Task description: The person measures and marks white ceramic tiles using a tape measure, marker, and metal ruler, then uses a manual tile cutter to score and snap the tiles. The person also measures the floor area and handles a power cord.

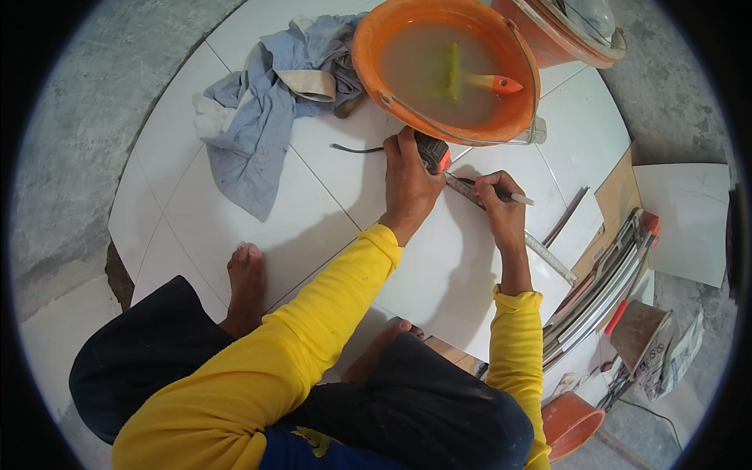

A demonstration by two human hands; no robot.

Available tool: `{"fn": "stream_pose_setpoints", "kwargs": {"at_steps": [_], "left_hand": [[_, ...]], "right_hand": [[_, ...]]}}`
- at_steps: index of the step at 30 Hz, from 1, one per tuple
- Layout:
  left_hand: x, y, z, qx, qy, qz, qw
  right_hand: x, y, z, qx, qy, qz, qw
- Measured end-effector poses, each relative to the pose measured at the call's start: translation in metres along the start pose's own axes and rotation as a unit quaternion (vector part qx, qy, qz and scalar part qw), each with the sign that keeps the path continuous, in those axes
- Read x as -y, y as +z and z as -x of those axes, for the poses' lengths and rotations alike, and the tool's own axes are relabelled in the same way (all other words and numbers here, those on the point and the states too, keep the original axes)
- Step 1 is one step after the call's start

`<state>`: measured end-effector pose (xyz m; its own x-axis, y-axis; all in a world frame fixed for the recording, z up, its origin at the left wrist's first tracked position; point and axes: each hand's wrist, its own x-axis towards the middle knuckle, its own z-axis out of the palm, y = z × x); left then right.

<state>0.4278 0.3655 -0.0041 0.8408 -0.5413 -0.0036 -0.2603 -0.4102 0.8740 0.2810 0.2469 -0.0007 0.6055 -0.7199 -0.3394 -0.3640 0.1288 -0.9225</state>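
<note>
Two arms (327, 323) reach forward, left hand (411, 182) gripping tape measure (431, 153).

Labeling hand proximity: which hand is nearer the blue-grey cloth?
Left. The left hand holds the tape measure to the right of the blue-grey cloth; the right hand, with the pen, is farther right.

Tape measure (432, 153) case partly covered by left grip (413, 186). Blade (550, 258) passes out of sight behind right grip (501, 205), markings too small to read. Pen (520, 199) middle hidden by fingers; tip contact unclear. Orange bucket (365, 55) and bucket stack (540, 30) cut at top edge. Brush (505, 84) bristles indistinct, murky water (407, 59). Right foot (380, 347) mostly under trouser leg (439, 399). Left sleeve (290, 352) cut at bottom.
</note>
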Motion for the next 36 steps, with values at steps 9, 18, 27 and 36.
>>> {"fn": "stream_pose_setpoints", "kwargs": {"at_steps": [9,18,27,36], "left_hand": [[0.0007,0.0007,0.0006,-0.002,0.005,-0.003,1.0],[0.001,0.0003,0.0009,0.0,0.014,-0.007,1.0],[0.0055,0.0024,0.0004,-0.001,0.018,-0.002,1.0],[0.004,0.0015,0.0004,-0.003,0.021,-0.002,1.0]], "right_hand": [[0.0,-0.0012,0.0001,0.005,-0.006,0.024,1.0],[0.001,-0.0003,0.0007,0.006,-0.003,0.021,1.0],[-0.0032,-0.0011,-0.0007,0.007,-0.007,0.019,1.0],[0.0001,0.0009,0.0003,0.003,-0.003,0.006,1.0]]}}
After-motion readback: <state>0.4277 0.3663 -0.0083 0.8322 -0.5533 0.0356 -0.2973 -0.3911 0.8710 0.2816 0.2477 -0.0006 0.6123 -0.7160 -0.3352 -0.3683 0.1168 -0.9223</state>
